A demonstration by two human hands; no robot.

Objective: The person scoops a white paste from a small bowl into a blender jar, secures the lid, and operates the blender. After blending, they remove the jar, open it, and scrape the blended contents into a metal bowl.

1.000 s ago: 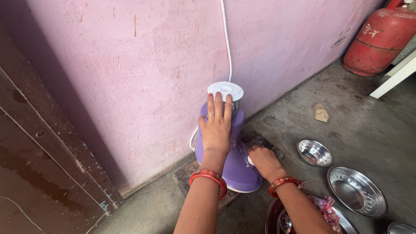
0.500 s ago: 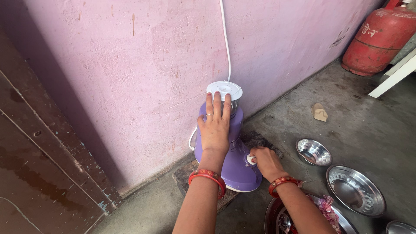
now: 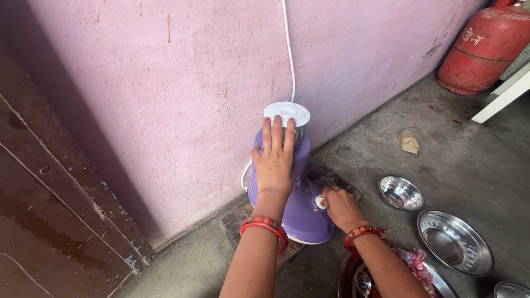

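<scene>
My left hand lies open, flat on the purple mixer-grinder, likely heavy and smooth; beside it, my right hand pinches its white knob.

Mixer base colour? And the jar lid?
Mixer base is purple, jar lid white; head view.

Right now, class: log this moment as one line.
left hand: flat on purple mixer | right hand: pinching white knob | jar lid: on

Purple mixer grinder with white-lidded steel jar, upright on wooden board against pink wall.
</scene>
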